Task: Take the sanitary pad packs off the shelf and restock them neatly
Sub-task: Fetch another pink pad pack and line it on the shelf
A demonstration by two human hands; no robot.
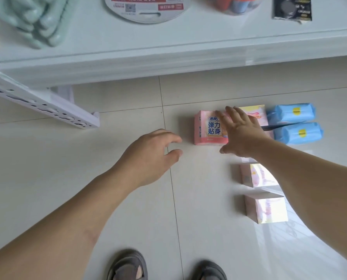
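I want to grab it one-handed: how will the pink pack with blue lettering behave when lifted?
The pink pack looks boxy and film-wrapped, so probably light and slightly squashy. Its glossy wrap may be slippery. It stands on a narrow edge, so a nudge from the right hand could tip it.

The right hand (pixel 241 132) is covering part of the pink pack (pixel 210 130); glare is washing out two near packs (pixel 264 207).

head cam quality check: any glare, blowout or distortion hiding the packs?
Head view: strong window glare on the floor tiles at lower right washes out the two nearest pale pink packs, print unreadable; the pink pack under the right hand is evenly lit, label legible; wide-angle bowing curves the shelf edge; soft shadows only.
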